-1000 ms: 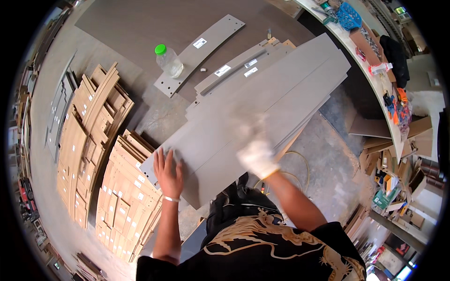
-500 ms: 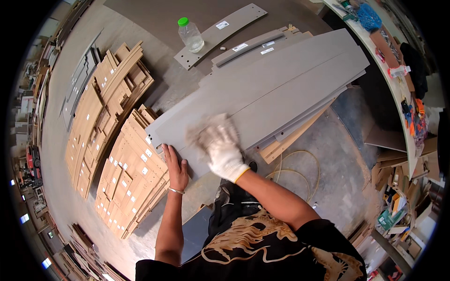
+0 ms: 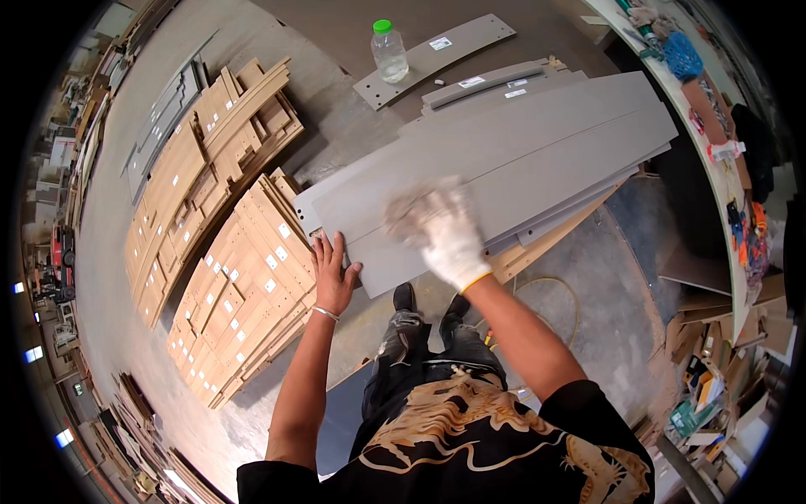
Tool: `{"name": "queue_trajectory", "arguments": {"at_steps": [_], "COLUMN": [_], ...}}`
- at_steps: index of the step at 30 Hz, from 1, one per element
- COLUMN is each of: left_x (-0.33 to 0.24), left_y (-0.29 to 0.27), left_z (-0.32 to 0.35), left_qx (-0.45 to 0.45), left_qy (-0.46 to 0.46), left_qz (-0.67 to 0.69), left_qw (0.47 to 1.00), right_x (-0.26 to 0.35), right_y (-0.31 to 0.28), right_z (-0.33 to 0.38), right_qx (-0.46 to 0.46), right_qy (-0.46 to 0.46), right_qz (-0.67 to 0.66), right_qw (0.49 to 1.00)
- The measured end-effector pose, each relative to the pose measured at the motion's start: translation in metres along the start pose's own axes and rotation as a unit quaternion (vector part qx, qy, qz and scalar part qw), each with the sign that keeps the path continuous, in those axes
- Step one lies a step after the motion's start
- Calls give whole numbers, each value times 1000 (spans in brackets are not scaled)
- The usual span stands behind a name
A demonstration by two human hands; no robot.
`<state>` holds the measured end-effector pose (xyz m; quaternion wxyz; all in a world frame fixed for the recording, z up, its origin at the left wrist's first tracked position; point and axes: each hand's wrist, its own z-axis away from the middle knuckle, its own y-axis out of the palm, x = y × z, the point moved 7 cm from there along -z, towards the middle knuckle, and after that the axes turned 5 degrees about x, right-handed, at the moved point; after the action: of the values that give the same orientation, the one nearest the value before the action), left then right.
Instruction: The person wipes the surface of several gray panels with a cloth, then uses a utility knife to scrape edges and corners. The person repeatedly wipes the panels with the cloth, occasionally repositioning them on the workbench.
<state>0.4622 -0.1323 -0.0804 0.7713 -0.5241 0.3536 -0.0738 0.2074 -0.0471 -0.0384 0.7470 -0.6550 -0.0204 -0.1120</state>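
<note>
A long grey panel (image 3: pixel 537 139) with a seam along it lies on top of a stack of similar boards. My bare left hand (image 3: pixel 336 277) rests at its near left corner, fingers stretched over the edge by a small cutout. A white knitted glove with a yellow cuff covers my right hand (image 3: pixel 453 248), which presses a greyish-brown rag (image 3: pixel 411 214) to the panel's surface. Motion smears the rag and the gloved fingers, so their exact grip is blurred.
Beyond the panel, a clear bottle with a green lid (image 3: pixel 389 55) stands by a curved grey board (image 3: pixel 453 50). Wooden board stacks (image 3: pixel 243 286) sit on the left. At right runs a bench (image 3: pixel 720 181) with tools and a blue basket (image 3: pixel 683 56). A yellow hose (image 3: pixel 575 307) loops on the floor.
The view has shifted, so the panel and stacks sit farther right and my feet now show. My right hand stays on the panel with the rag; my left keeps to the corner.
</note>
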Motion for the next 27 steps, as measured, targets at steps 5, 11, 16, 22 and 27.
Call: {"name": "queue_trajectory", "arguments": {"at_steps": [5,11,16,22,27], "left_x": [-15,-11,-15,-22,-14], "left_y": [6,7,-2,2,-6], "left_z": [-6,0,0,-8,8], "left_qx": [-2,-15,8,38,20], "left_qy": [19,36,19,12,-7], "left_qz": [17,14,12,17,29], "left_qw": [1000,999,1000,999,999], "right_x": [-229,26,-222,-372,-249], "right_y": [-21,-14,-15,-53,-71], "right_z": [21,21,30,35,32], "right_qx": [-56,2,11,78,-227], "right_qy": [392,75,303,461,239], "right_qz": [-109,-236,55,10,-77], "right_qw": [912,969,951,884,941]}}
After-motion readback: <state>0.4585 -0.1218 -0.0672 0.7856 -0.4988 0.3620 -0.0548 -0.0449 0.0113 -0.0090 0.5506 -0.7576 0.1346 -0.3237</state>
